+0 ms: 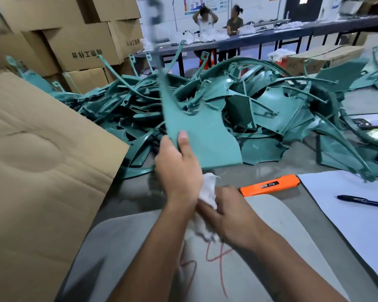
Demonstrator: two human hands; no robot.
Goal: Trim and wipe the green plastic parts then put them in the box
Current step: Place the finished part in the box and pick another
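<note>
From the head camera I see my left hand (179, 168) pinching the green part (203, 138) at its lower left edge, mid-frame above the desk (260, 177). My right hand (231, 212) clutches the white rag (207, 190) just below. The part's long axis runs up toward top centre, narrow end blurred. With so little grip, it could swing, slip, or snag the pile (260, 105) behind.

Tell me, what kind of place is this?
Probably a small factory or packing workshop: a big heap of green plastic parts on the table, stacked cardboard boxes behind, and two people at a long work table further back.
</note>
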